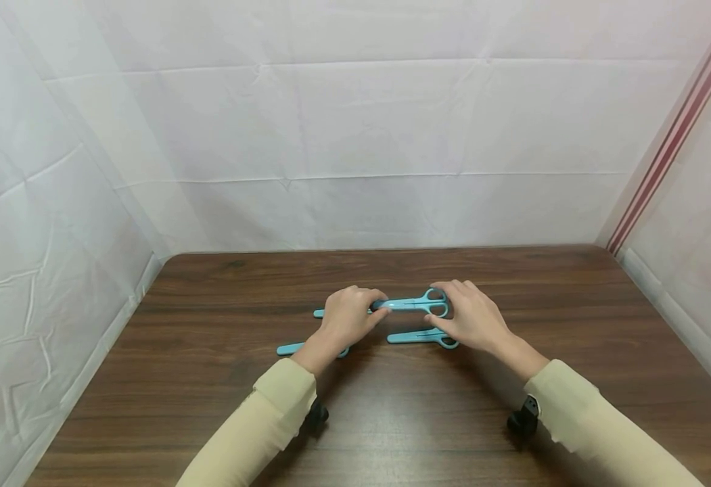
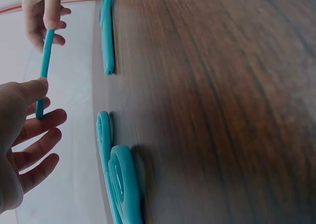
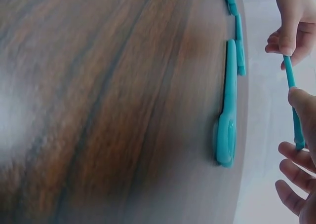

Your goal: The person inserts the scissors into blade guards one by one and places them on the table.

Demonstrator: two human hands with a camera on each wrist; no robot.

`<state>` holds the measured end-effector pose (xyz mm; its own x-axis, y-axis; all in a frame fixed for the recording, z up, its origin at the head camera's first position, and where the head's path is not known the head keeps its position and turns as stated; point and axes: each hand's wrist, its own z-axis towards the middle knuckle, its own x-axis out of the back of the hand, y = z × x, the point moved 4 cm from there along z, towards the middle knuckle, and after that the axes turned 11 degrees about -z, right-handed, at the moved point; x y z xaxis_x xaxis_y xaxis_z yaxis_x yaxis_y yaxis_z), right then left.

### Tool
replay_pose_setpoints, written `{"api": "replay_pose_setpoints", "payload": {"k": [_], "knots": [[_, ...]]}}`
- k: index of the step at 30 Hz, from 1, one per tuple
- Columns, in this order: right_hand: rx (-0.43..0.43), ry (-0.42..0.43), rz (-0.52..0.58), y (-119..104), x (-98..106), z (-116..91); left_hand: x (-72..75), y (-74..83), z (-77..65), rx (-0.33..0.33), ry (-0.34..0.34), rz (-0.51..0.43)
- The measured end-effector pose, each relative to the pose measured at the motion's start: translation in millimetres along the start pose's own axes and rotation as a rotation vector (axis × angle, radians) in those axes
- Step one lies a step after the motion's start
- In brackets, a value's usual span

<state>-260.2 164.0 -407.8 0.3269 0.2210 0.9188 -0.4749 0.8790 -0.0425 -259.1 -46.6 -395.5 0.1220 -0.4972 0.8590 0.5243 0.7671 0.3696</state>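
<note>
A pair of light-blue scissors (image 1: 408, 304) is held level above the table, between both hands. My left hand (image 1: 348, 314) pinches its blade end between thumb and fingers. At the other end, the thumb and fingers of my right hand (image 1: 472, 316) grip the looped handles. Both wrist views show the raised scissors (image 2: 46, 56) edge-on, as a thin bar apart from the tabletop. Below, near the right hand, lies a second light-blue pair (image 1: 413, 337). A third pair (image 1: 289, 349) and a fourth pair (image 1: 318, 313) lie by the left hand, which partly hides them.
The dark wood-grain table (image 1: 209, 399) reaches back to a white sheet wall (image 1: 355, 128). More white sheeting (image 1: 44, 270) hangs at the left side, and a red-striped band (image 1: 666, 149) runs down the right corner. Each wrist carries a small black camera (image 1: 522, 418).
</note>
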Motion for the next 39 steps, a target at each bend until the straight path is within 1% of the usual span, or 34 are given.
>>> {"api": "replay_pose_setpoints", "payload": {"k": [7,9,23,30,35,39], "knots": [[0.009,-0.006,0.006,7,-2,0,-5.2,1.9,5.4,0.006,-0.033,0.015],[0.002,-0.014,0.008,9,-3,0,-6.8,2.2,6.8,0.005,-0.038,0.024],[-0.049,-0.077,0.005,22,-7,0,-18.4,2.4,19.8,0.007,-0.091,0.000],[-0.063,-0.110,0.008,28,-9,-1,-21.6,5.3,27.0,0.034,-0.129,0.011],[-0.053,-0.110,0.010,34,-12,-2,-24.7,7.0,31.8,0.065,-0.163,0.012],[-0.049,-0.107,0.014,37,-13,-2,-26.6,8.6,35.0,0.080,-0.171,0.002]]}}
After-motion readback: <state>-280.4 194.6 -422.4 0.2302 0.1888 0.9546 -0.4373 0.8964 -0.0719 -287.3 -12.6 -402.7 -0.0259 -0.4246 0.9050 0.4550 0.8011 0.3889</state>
